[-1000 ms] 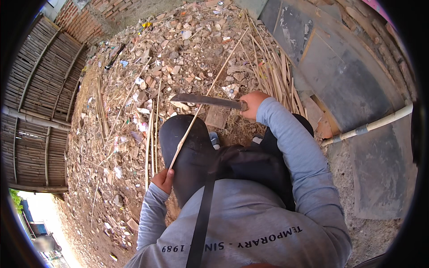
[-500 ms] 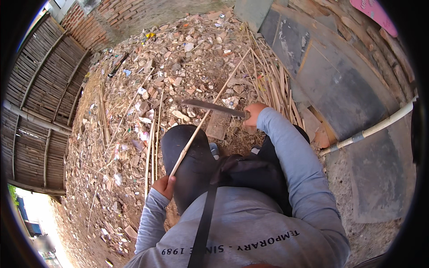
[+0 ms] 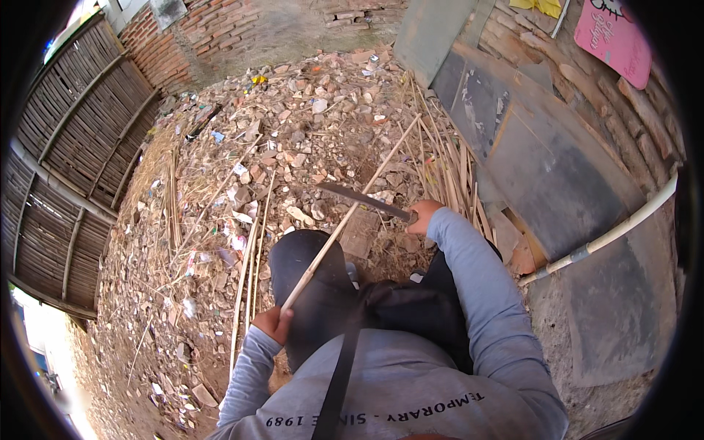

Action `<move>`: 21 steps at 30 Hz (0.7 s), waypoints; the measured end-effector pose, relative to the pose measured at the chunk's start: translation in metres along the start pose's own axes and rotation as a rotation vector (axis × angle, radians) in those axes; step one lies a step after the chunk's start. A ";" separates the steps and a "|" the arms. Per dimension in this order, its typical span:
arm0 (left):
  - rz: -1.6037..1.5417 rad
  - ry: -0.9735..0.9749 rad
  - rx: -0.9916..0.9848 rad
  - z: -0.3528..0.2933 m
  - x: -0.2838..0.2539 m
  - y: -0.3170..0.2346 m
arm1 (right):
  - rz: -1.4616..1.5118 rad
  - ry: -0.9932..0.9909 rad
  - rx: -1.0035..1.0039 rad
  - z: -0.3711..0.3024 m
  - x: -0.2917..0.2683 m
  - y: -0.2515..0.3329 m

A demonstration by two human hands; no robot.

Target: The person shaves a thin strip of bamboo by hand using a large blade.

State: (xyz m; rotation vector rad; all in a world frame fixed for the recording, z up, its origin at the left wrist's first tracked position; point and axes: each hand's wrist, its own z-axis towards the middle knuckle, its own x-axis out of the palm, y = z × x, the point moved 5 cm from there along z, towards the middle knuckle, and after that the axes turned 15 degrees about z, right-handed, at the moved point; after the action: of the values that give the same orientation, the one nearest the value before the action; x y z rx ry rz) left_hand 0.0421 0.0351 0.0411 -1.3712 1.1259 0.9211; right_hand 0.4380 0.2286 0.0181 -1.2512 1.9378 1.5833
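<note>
My left hand is closed round the near end of a long pale bamboo strip. From there the strip slants up and away to the right, passing over my left knee. In my right hand is the handle of a long, dark-bladed machete, its blade pointing left. The blade crosses the strip near its middle; whether the two touch I cannot tell. Beneath the crossing, a flat brownish block lies on the ground between my knees.
Split bamboo strips lie in a bundle to the right, with more strips at my left. Rubble and litter cover the ground. Dark panels and a pale pole stand right; a bamboo wall rises left, a brick wall behind.
The whole view has shifted, with the scene sitting lower in the picture. Both hands keep their holds on the strip and the machete, and the blade still crosses the strip.
</note>
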 end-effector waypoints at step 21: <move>-0.011 -0.046 0.007 0.000 0.009 0.007 | 0.053 -0.105 0.045 0.007 -0.004 -0.011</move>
State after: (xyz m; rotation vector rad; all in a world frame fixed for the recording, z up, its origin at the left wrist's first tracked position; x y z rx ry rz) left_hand 0.0375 0.0341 0.0310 -1.3430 1.0849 0.9351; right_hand 0.4473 0.2367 0.0125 -1.0854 1.9445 1.5889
